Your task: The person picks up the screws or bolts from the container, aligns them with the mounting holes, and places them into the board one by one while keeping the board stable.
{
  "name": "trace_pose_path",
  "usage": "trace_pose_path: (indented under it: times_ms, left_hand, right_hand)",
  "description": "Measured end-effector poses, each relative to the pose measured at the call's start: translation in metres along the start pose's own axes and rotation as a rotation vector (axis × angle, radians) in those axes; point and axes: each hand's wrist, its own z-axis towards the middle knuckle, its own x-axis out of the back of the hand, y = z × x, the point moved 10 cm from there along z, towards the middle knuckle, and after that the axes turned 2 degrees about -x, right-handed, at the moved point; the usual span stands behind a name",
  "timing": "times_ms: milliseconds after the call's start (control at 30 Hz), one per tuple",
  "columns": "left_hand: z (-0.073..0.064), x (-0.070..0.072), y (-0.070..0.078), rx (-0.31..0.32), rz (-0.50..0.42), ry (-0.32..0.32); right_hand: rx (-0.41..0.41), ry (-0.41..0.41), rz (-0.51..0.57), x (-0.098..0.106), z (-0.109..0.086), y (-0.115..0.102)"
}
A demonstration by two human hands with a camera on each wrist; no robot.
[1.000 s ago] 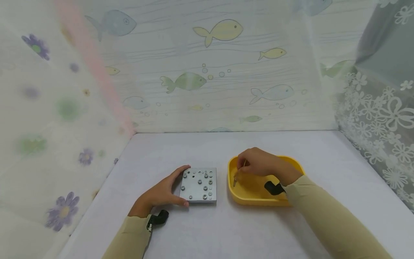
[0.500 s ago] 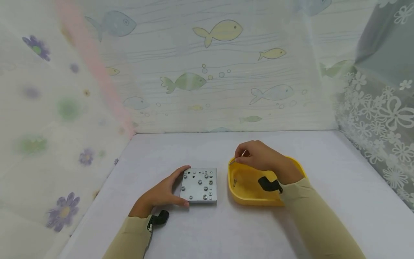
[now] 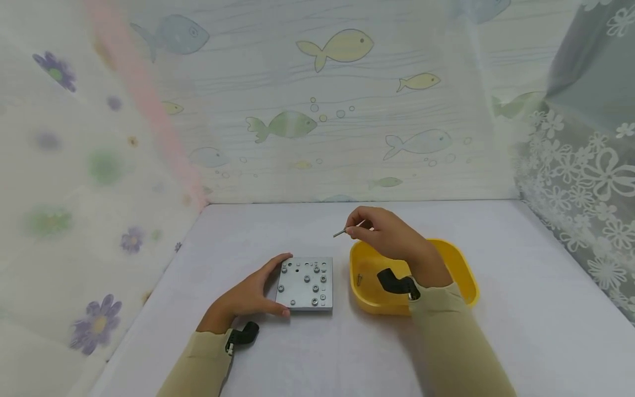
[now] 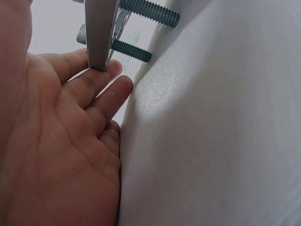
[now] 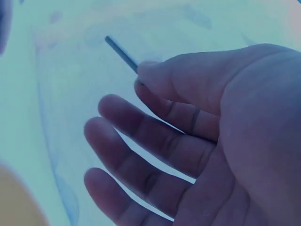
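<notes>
My left hand (image 3: 250,292) holds the square silver metal plate (image 3: 297,284) by its left side, thumb at the near edge and fingers at the far edge. Several socket-head bolts stand in the plate, among a few bare holes. From its underside, threaded bolts (image 4: 134,51) stick out toward the white tabletop, as the left wrist view shows. Between thumb and index finger, my right hand (image 3: 387,231) pinches a thin metal rod (image 5: 121,54), its free end pointing left and its other end hidden in the fingers. This hand is above the far left rim of the yellow tray (image 3: 387,310).
One small bolt (image 3: 359,279) lies inside the yellow tray, near its left wall. White tabletop (image 3: 307,353) separates plate and tray. Behind the table hangs a fish-print curtain (image 3: 307,165), with more patterned cloth at both sides.
My right hand has risen out of the yellow tray and moved up and left, bringing the thin metal rod with it. The left hand and the plate have stayed in place.
</notes>
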Motion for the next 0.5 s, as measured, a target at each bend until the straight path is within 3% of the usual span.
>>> trace_pose_path:
  times_ms: [233, 500]
  left_hand:
    - [0.003, -0.003, 0.001, -0.007, -0.002, -0.008]
    - [0.000, 0.001, -0.004, 0.016, 0.007, 0.002]
  right_hand:
    - [0.057, 0.061, 0.105, -0.002, 0.004, -0.016]
    - [0.037, 0.107, 0.083, -0.021, 0.014, -0.014]
